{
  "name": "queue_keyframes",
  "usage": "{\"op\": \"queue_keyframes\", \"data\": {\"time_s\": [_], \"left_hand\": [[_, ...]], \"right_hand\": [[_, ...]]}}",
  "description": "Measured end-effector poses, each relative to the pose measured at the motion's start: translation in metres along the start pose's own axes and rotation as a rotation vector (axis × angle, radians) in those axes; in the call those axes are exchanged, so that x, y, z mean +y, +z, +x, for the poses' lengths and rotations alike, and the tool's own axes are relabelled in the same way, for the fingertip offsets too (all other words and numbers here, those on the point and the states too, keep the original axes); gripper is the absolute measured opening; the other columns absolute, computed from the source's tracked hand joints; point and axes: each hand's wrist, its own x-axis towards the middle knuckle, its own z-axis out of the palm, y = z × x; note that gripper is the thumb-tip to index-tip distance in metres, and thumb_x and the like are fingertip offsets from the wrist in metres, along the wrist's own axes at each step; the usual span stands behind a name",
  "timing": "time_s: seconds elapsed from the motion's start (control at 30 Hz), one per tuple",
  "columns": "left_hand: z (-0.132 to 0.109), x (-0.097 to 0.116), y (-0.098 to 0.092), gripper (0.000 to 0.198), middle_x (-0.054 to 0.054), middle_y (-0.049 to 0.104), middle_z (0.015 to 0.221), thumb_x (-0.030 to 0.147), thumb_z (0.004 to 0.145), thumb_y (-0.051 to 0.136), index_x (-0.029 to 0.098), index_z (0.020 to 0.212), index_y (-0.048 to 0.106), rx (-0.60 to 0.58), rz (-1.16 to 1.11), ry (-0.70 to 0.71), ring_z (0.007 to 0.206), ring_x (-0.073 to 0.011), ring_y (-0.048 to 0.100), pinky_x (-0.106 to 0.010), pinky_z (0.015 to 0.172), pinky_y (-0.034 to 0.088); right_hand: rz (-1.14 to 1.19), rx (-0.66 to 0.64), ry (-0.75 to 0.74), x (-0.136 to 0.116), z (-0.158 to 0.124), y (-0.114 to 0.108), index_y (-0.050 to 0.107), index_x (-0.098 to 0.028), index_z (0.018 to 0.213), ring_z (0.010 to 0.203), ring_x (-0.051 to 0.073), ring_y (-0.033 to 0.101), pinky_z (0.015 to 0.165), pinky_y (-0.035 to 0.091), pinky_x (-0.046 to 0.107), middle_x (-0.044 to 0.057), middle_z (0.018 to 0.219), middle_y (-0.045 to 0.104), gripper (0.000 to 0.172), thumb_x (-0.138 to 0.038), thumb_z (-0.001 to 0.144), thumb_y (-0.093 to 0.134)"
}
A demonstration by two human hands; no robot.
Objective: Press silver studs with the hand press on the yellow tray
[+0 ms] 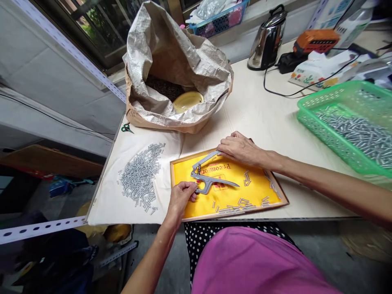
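Note:
Above a shallow wooden-edged tray (pixel 226 199) lined in yellow, grey hand pliers (pixel 211 179) with a dark coil spring between the handles stand spread apart. My right hand (pixel 240 149) is closed round the end of their upper handle. At the jaw end, the fingertips of my left hand (pixel 183 198) are pinched together beside a small red spot; what they hold is hidden. Several small silvery spring-like pieces (pixel 241 203) lie along the tray's near edge, with others at its right side. A heap of similar pieces (pixel 141 173) lies to the left of the tray.
A large woven sack (pixel 183 118) with a yellow bowl (pixel 188 101) inside stands behind the tray. At right is a green basket (pixel 339 157) of silvery pieces. A kettle (pixel 266 41), orange battery pack (pixel 317 41) and cable occupy the back right. Small scissors (pixel 127 128) lie near the left edge.

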Motion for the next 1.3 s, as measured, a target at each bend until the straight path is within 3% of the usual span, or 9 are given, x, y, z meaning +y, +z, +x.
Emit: {"op": "queue_keyframes", "data": {"time_s": [0.4, 0.63, 0.77, 0.9, 0.97, 1.1, 1.2, 1.3], "left_hand": [[-0.002, 0.012, 0.001, 0.029, -0.003, 0.067, 0.055, 0.032, 0.074, 0.082, 0.012, 0.078, 0.063, -0.027, 0.127, -0.143, 0.048, -0.0129, 0.066, -0.02, 0.05, 0.055], [-0.007, 0.008, -0.003, 0.028, -0.003, 0.068, 0.058, 0.031, 0.075, 0.083, 0.011, 0.079, 0.064, -0.045, 0.097, -0.162, 0.049, -0.0126, 0.068, -0.018, 0.05, 0.055], [-0.01, 0.002, -0.005, 0.028, -0.002, 0.068, 0.057, 0.031, 0.074, 0.084, 0.012, 0.078, 0.064, -0.024, 0.095, -0.157, 0.047, -0.0121, 0.066, -0.018, 0.05, 0.055], [-0.012, -0.001, -0.007, 0.031, -0.001, 0.067, 0.056, 0.033, 0.07, 0.086, 0.012, 0.078, 0.065, -0.021, 0.089, -0.13, 0.046, -0.0122, 0.066, -0.018, 0.049, 0.054], [-0.013, -0.002, -0.009, 0.031, -0.001, 0.066, 0.054, 0.034, 0.07, 0.085, 0.012, 0.077, 0.065, -0.023, 0.105, -0.137, 0.045, -0.0121, 0.065, -0.018, 0.048, 0.054], [-0.016, -0.002, -0.011, 0.027, -0.001, 0.066, 0.053, 0.03, 0.071, 0.084, 0.012, 0.076, 0.065, -0.019, 0.148, -0.151, 0.045, -0.012, 0.065, -0.018, 0.048, 0.053], [-0.018, -0.001, -0.012, 0.023, -0.002, 0.066, 0.052, 0.029, 0.074, 0.082, 0.012, 0.078, 0.066, -0.014, 0.178, -0.15, 0.044, -0.0116, 0.064, -0.018, 0.048, 0.052], [-0.02, -0.001, -0.012, 0.025, -0.002, 0.066, 0.05, 0.031, 0.073, 0.083, 0.012, 0.077, 0.066, -0.015, 0.191, -0.153, 0.042, -0.0111, 0.062, -0.018, 0.048, 0.052]], "right_hand": [[-0.031, 0.026, -0.016, -0.002, 0.006, 0.003, 0.062, -0.02, 0.093, 0.082, 0.021, 0.048, 0.079, 0.024, 0.036, 0.007, 0.088, 0.063, 0.038, -0.035, 0.105, 0.03], [-0.06, 0.026, 0.07, -0.028, 0.004, 0.002, 0.061, -0.019, 0.113, 0.087, 0.024, 0.046, 0.076, 0.026, 0.036, 0.01, 0.096, 0.062, 0.032, -0.039, 0.103, 0.039], [-0.064, -0.018, 0.11, -0.043, -0.005, 0.011, 0.061, -0.021, 0.118, 0.091, 0.026, 0.047, 0.072, 0.028, 0.036, 0.012, 0.099, 0.062, 0.029, -0.026, 0.101, 0.037], [0.024, -0.02, 0.151, -0.049, -0.017, 0.021, 0.053, -0.018, 0.132, 0.097, 0.028, 0.048, 0.076, 0.033, 0.037, 0.014, 0.107, 0.061, 0.037, -0.022, 0.1, 0.035], [0.093, -0.02, 0.15, -0.052, -0.023, 0.022, 0.049, -0.014, 0.137, 0.101, 0.029, 0.048, 0.079, 0.035, 0.039, 0.016, 0.112, 0.06, 0.043, -0.035, 0.101, 0.041], [0.176, -0.046, 0.113, -0.063, -0.034, 0.016, 0.041, -0.011, 0.144, 0.103, 0.033, 0.049, 0.084, 0.036, 0.044, 0.019, 0.12, 0.059, 0.083, -0.07, 0.087, 0.053], [0.157, -0.078, 0.108, -0.074, -0.039, 0.009, 0.038, -0.01, 0.147, 0.104, 0.035, 0.049, 0.086, 0.035, 0.047, 0.021, 0.125, 0.057, 0.1, -0.079, 0.076, 0.057], [0.124, -0.102, 0.134, -0.083, -0.042, 0.006, 0.039, -0.01, 0.146, 0.106, 0.037, 0.048, 0.086, 0.034, 0.049, 0.022, 0.128, 0.056, 0.103, -0.078, 0.071, 0.062]]}}
